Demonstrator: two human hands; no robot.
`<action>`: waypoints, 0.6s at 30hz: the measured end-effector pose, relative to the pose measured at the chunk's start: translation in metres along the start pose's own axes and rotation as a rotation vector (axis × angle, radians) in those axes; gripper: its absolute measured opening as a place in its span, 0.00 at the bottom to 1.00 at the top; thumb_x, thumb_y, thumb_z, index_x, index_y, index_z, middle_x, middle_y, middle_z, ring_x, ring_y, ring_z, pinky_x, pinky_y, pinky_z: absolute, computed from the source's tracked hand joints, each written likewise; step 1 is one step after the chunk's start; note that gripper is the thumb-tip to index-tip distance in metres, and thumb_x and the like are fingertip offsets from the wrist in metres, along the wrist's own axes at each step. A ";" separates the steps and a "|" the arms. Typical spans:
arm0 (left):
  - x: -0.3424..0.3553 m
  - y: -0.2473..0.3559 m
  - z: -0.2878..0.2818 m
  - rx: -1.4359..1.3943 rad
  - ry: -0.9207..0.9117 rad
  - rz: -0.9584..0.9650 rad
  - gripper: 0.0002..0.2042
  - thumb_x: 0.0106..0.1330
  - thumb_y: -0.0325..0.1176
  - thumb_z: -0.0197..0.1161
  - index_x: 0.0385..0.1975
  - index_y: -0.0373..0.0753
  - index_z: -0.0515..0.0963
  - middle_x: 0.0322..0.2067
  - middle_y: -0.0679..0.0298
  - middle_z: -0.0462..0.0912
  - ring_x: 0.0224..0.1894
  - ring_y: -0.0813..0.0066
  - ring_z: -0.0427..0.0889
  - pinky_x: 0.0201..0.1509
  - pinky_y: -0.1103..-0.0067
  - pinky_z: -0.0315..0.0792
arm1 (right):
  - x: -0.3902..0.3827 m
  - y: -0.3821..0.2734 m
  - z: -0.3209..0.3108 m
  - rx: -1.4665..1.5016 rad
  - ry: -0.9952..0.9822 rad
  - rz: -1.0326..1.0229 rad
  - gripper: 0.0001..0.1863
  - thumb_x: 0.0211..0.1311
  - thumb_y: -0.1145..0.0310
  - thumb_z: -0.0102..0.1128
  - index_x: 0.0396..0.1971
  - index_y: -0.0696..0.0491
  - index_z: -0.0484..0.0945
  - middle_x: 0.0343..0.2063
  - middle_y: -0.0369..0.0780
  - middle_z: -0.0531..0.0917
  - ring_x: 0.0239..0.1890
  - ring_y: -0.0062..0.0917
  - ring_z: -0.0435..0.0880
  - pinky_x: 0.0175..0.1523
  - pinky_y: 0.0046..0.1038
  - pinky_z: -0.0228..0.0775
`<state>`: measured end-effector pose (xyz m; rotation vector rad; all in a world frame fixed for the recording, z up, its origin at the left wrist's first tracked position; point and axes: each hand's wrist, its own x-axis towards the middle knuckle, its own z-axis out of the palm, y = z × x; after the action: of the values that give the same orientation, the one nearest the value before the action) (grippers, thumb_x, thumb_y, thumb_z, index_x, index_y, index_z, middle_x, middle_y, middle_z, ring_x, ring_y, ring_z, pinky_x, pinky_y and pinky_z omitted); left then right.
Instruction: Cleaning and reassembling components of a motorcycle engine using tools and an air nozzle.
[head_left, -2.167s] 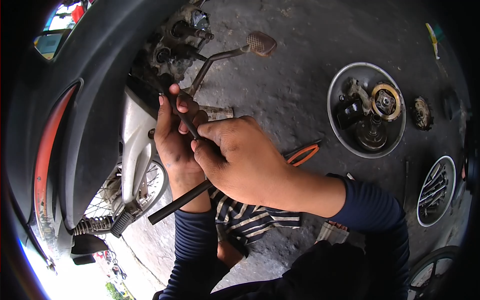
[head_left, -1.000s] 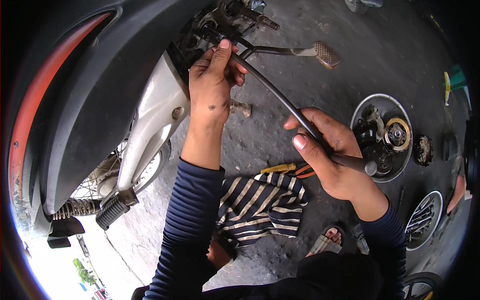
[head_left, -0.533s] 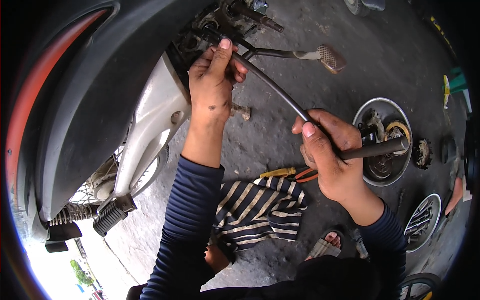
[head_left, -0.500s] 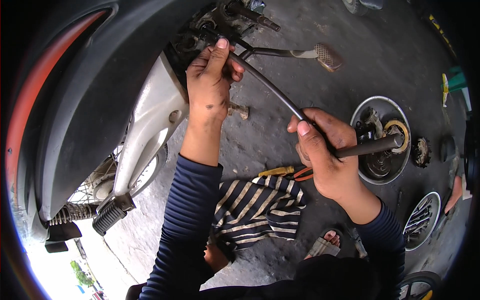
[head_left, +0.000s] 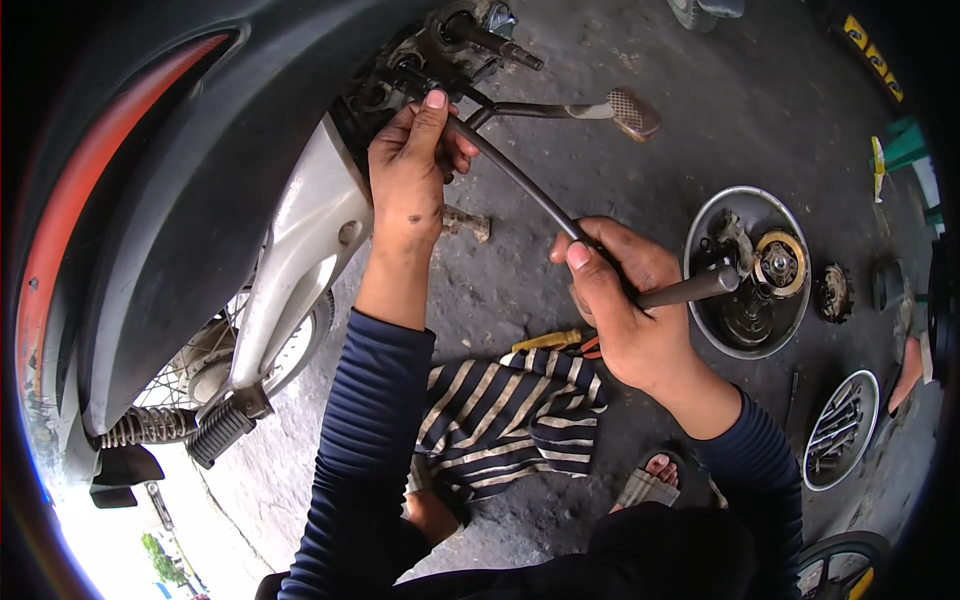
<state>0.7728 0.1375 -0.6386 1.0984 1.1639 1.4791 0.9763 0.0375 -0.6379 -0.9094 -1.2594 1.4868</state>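
A long dark metal bar [head_left: 525,185] runs slantwise between my hands, its far end reaching the open engine [head_left: 425,75] of a motorcycle. Near that end my left hand [head_left: 408,180] is closed round the bar, thumb on top. My right hand [head_left: 635,310] grips it lower down, and a thick round end sticks out past the palm. Just beyond the left hand, a brake pedal [head_left: 632,113] with a ridged pad stands out from the machine, below a bare shaft [head_left: 505,48]. What the bar's far tip seats on is hidden.
Right of my hand lies a metal basin [head_left: 697,310] with engine parts, a gear-like part [head_left: 834,293] beside it. Farther right is a tray [head_left: 870,385] of wrenches. A striped cloth [head_left: 510,420] and a yellow-handled tool [head_left: 545,341] lie below. The motorcycle's body [head_left: 190,190] fills the left.
Both hands and the bar appear slightly farther left, with the grips unchanged. The view has shifted a little, so the pedal, basin and tray also sit farther left.
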 end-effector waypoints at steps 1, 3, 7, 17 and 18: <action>0.001 -0.001 0.000 -0.001 -0.003 0.015 0.15 0.69 0.42 0.61 0.31 0.34 0.76 0.17 0.65 0.73 0.18 0.76 0.70 0.26 0.80 0.65 | 0.001 0.000 0.000 -0.002 0.003 0.001 0.09 0.69 0.69 0.54 0.33 0.60 0.76 0.14 0.31 0.69 0.18 0.10 0.64 0.24 0.19 0.55; 0.002 -0.003 -0.001 -0.007 -0.001 0.016 0.14 0.69 0.42 0.61 0.30 0.35 0.76 0.18 0.63 0.76 0.18 0.78 0.72 0.24 0.82 0.66 | 0.001 0.002 0.000 -0.045 0.014 -0.034 0.09 0.69 0.70 0.53 0.32 0.61 0.76 0.15 0.32 0.70 0.18 0.10 0.65 0.23 0.19 0.56; 0.000 -0.005 -0.001 -0.016 -0.002 0.033 0.14 0.69 0.40 0.61 0.28 0.36 0.76 0.16 0.62 0.77 0.17 0.80 0.73 0.22 0.85 0.66 | -0.002 0.001 0.002 -0.076 0.031 -0.070 0.07 0.67 0.73 0.54 0.32 0.62 0.76 0.15 0.33 0.72 0.17 0.11 0.68 0.22 0.19 0.58; -0.001 -0.002 0.003 0.022 0.013 -0.015 0.14 0.69 0.41 0.61 0.32 0.35 0.76 0.14 0.65 0.73 0.15 0.78 0.70 0.21 0.83 0.63 | 0.000 -0.002 -0.005 0.003 0.098 0.046 0.08 0.67 0.74 0.56 0.33 0.63 0.79 0.19 0.33 0.75 0.21 0.10 0.68 0.25 0.17 0.58; -0.003 -0.003 0.003 -0.010 0.020 -0.030 0.14 0.69 0.41 0.60 0.33 0.35 0.76 0.15 0.65 0.73 0.15 0.79 0.69 0.21 0.82 0.63 | -0.001 0.000 -0.004 -0.056 0.085 0.027 0.07 0.67 0.74 0.55 0.33 0.63 0.79 0.17 0.33 0.74 0.19 0.10 0.67 0.24 0.17 0.57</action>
<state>0.7762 0.1358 -0.6416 1.0574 1.1804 1.4740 0.9802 0.0379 -0.6385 -1.0197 -1.2361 1.4249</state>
